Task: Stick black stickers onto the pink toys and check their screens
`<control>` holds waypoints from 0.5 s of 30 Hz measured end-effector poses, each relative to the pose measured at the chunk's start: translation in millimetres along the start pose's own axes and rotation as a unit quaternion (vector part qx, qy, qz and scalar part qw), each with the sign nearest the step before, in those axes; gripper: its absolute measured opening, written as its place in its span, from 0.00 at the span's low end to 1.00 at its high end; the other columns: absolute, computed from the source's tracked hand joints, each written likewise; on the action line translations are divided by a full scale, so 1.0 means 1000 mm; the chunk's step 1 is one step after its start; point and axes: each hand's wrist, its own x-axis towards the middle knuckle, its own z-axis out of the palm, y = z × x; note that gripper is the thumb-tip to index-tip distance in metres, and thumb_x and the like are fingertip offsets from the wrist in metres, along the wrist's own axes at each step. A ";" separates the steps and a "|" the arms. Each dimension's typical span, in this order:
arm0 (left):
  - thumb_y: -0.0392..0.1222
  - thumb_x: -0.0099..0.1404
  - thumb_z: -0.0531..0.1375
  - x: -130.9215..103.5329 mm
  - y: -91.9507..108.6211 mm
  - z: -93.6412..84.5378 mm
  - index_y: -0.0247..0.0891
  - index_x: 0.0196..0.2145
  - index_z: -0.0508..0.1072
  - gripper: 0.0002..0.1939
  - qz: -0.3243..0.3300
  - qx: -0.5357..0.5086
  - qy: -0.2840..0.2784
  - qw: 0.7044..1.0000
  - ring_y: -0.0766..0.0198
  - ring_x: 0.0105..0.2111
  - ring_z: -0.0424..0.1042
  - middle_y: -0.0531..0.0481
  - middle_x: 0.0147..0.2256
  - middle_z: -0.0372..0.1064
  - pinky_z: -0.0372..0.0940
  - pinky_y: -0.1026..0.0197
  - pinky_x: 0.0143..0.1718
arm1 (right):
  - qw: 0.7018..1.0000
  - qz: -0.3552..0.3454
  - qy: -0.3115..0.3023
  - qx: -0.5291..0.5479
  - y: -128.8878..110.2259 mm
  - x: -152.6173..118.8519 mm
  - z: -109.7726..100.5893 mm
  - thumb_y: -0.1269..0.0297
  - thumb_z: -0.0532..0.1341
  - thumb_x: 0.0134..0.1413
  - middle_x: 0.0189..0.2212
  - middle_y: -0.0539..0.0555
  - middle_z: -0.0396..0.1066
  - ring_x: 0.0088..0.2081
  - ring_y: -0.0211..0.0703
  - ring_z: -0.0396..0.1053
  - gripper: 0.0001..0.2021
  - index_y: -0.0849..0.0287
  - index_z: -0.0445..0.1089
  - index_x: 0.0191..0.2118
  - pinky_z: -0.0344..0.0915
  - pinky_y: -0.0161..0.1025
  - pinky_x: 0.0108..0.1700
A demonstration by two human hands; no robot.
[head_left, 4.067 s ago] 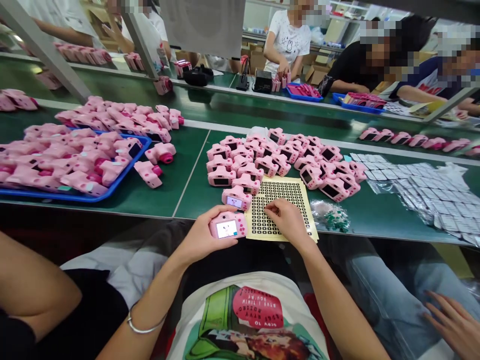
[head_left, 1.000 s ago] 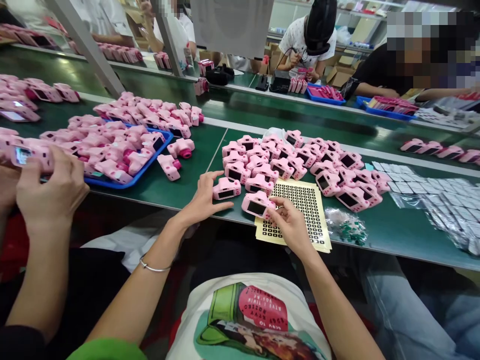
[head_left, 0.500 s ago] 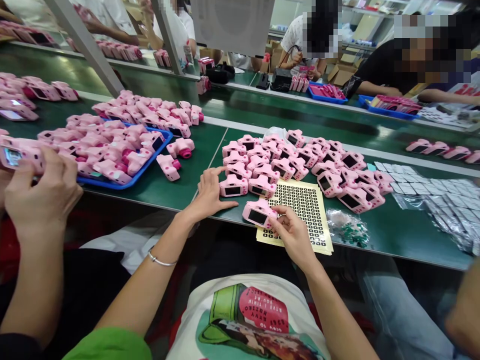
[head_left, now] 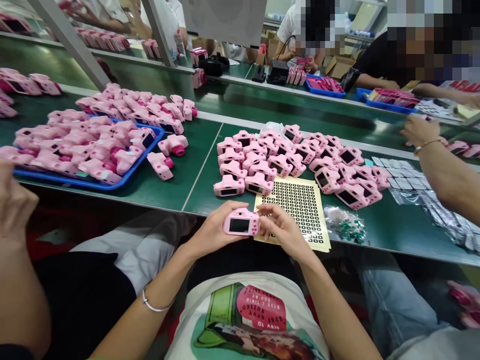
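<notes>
**Pink camera [head_left: 240, 223] in hand, screen dark**

Location: the pink camera is at the front edge of the bench [head_left: 198, 192], screen toward the wearer. The left hand [head_left: 210, 231] has its grip closed around the camera's left end. The right hand [head_left: 288, 232] has bent fingers at the other end, above the yellow sheet [head_left: 296, 200]; whether it pinches the camera cannot be told.

Progress (judged): one unit is in process. The grouped cameras [head_left: 279, 164] stand farther from the front edge; whether they are finished cannot be confirmed. More units fill the blue tray [head_left: 110, 187], near that edge at left.

Materials: smooth, rounded plastic-looking bodies; flat rectangular screens; paper-like sheet with rows of black squares; clear, crinkled bag [head_left: 345, 225] holding green pieces.
</notes>
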 end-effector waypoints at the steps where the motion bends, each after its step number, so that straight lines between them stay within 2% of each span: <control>1: 0.42 0.56 0.70 0.000 0.000 0.001 0.46 0.55 0.64 0.31 -0.027 -0.020 0.015 0.999 0.62 0.46 0.70 0.51 0.49 0.67 0.65 0.61 0.50 | 0.997 -0.014 0.050 -0.057 0.001 0.007 -0.005 0.56 0.59 0.61 0.32 0.51 0.69 0.26 0.39 0.66 0.13 0.57 0.67 0.47 0.64 0.37 0.28; 3: 0.40 0.53 0.72 -0.001 0.000 0.003 0.44 0.54 0.65 0.32 -0.067 -0.060 0.044 0.995 0.62 0.46 0.70 0.51 0.49 0.67 0.66 0.62 0.49 | 0.970 -0.049 0.139 -0.195 0.005 0.021 -0.017 0.60 0.58 0.60 0.35 0.54 0.70 0.28 0.40 0.66 0.08 0.58 0.70 0.40 0.64 0.39 0.33; 4: 0.39 0.53 0.72 -0.001 0.000 0.004 0.44 0.53 0.65 0.32 -0.080 -0.077 0.051 0.993 0.63 0.45 0.71 0.51 0.49 0.67 0.66 0.63 0.49 | 0.952 -0.058 0.156 -0.258 0.008 0.028 -0.022 0.63 0.59 0.60 0.36 0.55 0.70 0.31 0.41 0.66 0.06 0.59 0.70 0.37 0.63 0.40 0.35; 6: 0.37 0.53 0.71 -0.001 0.001 0.006 0.42 0.53 0.66 0.31 -0.093 -0.096 0.060 0.989 0.62 0.45 0.71 0.51 0.49 0.68 0.67 0.63 0.48 | 0.930 -0.052 0.142 -0.336 0.011 0.041 -0.029 0.66 0.60 0.58 0.36 0.55 0.70 0.36 0.45 0.67 0.04 0.59 0.70 0.33 0.62 0.41 0.38; 9: 0.37 0.53 0.71 0.001 0.003 0.009 0.41 0.53 0.67 0.30 -0.096 -0.097 0.063 0.989 0.60 0.46 0.71 0.49 0.49 0.68 0.66 0.60 0.49 | 0.920 -0.029 0.123 -0.372 0.012 0.051 -0.031 0.67 0.61 0.56 0.34 0.54 0.70 0.36 0.46 0.66 0.03 0.58 0.69 0.32 0.57 0.40 0.35; 15: 0.37 0.52 0.71 0.005 0.004 0.009 0.41 0.52 0.67 0.30 -0.105 -0.101 0.067 0.987 0.59 0.45 0.72 0.49 0.47 0.69 0.67 0.57 0.50 | 0.931 -0.006 0.105 -0.350 0.013 0.058 -0.032 0.65 0.61 0.55 0.26 0.49 0.69 0.28 0.41 0.64 0.05 0.58 0.68 0.30 0.52 0.37 0.30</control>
